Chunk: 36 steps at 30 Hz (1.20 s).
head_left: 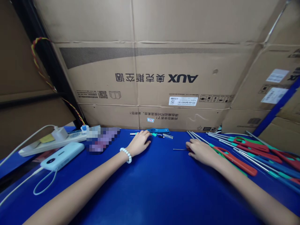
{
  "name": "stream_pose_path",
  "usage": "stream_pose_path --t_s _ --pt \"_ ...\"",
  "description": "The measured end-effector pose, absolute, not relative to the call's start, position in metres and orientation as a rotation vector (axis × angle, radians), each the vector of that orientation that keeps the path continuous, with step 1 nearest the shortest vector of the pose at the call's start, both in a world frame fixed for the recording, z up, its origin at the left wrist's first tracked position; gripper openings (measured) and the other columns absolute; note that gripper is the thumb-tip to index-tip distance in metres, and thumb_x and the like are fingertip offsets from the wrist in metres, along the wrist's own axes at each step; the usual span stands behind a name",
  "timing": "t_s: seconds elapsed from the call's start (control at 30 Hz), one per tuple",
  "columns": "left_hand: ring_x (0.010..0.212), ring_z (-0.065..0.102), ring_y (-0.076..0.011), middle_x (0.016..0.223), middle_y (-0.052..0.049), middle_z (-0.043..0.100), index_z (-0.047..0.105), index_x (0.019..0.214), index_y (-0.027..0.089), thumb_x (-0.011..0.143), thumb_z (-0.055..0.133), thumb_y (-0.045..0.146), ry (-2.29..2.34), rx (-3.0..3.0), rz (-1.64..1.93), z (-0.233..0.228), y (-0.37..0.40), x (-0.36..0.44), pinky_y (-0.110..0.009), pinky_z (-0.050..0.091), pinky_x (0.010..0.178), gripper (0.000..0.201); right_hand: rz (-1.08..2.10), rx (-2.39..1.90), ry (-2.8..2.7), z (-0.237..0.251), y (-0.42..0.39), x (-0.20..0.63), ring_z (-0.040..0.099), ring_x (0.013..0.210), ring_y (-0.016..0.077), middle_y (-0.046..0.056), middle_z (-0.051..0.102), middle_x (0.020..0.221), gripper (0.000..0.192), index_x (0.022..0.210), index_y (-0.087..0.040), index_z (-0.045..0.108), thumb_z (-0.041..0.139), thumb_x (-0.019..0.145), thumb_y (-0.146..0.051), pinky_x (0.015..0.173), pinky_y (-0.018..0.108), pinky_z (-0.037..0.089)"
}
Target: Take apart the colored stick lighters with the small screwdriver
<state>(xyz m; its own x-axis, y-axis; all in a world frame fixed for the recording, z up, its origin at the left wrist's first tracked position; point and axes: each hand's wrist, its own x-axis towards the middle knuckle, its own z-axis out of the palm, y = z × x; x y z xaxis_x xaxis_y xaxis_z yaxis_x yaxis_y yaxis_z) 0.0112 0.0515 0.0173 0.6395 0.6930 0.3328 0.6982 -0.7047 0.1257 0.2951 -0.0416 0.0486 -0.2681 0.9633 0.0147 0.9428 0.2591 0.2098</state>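
My left hand (pixel 140 143), with a white bead bracelet (pixel 126 155) at the wrist, reaches over a taken-apart long-nosed lighter at the back of the table. Its fingers lie on the parts, thumb apart. A metal tube (pixel 133 134) sticks out on the left of the fingers; a blue lighter casing (pixel 159 130) lies just beyond them. To their right are a small black part (pixel 161 136) and a clear tank (pixel 168 136). My right hand (pixel 200 151) is closed around a screwdriver, whose thin shaft (pixel 179 149) points left; its handle is mostly hidden.
Several long-nosed lighters (pixel 239 160) in red, green and blue lie on the right. A pale blue power bank (pixel 62 158) with a cable and a power strip (pixel 77 136) are on the left. A large cardboard sheet (pixel 150 62) walls off the back of the blue table (pixel 150 193).
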Motion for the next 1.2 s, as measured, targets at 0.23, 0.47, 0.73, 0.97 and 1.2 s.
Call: stream_pose_path --t_s 0.23,0.47,0.73,0.97,1.2 --pt "0.107 0.046 -0.0258 0.114 -0.009 0.050 0.054 0.110 0.019 0.090 0.050 0.023 -1.420 -2.704 -0.624 0.012 0.087 0.035 -0.040 0.037 0.090 0.021 0.340 1.791 2.540 0.036 -0.038 0.285 0.058 0.089 0.0241 0.011 0.061 0.099 0.015 0.097 -0.017 0.060 0.059 0.083 -0.016 0.078 0.034 0.043" --pt "0.103 0.045 -0.0266 0.107 -0.008 0.047 0.059 0.098 0.020 0.092 0.049 0.029 -1.540 -2.691 -0.651 0.003 0.099 0.044 -0.041 0.038 0.085 0.015 0.294 1.704 2.694 0.029 -0.033 0.287 0.057 0.090 0.0238 0.008 0.060 0.099 0.012 0.096 -0.018 0.059 0.058 0.085 -0.017 0.080 0.036 0.044" --pt "0.103 0.043 -0.0248 0.105 -0.006 0.045 0.059 0.101 0.022 0.092 0.050 0.027 -1.559 -2.775 -0.715 -0.005 0.101 0.036 -0.038 0.037 0.086 0.013 0.248 1.624 2.777 0.027 -0.032 0.286 0.056 0.091 0.0226 0.007 0.060 0.100 0.009 0.094 -0.019 0.059 0.055 0.087 -0.015 0.080 0.035 0.043" --pt "0.099 0.044 -0.0238 0.104 -0.005 0.046 0.059 0.096 0.021 0.091 0.051 0.025 -1.506 -2.884 -0.755 -0.002 0.074 0.018 -0.039 0.037 0.088 0.010 0.285 1.683 2.693 0.025 -0.028 0.288 0.057 0.085 0.0212 0.007 0.061 0.092 0.016 0.088 -0.017 0.060 0.047 0.088 -0.008 0.074 0.031 0.041" --pt "0.097 0.044 -0.0222 0.104 -0.004 0.045 0.056 0.096 0.022 0.093 0.048 0.024 -1.431 -2.959 -0.779 0.000 0.020 -0.004 -0.044 0.033 0.094 0.009 0.308 1.886 2.543 0.025 -0.025 0.290 0.060 0.074 0.0188 0.008 0.061 0.084 0.020 0.083 -0.016 0.059 0.042 0.088 -0.006 0.061 0.026 0.038"
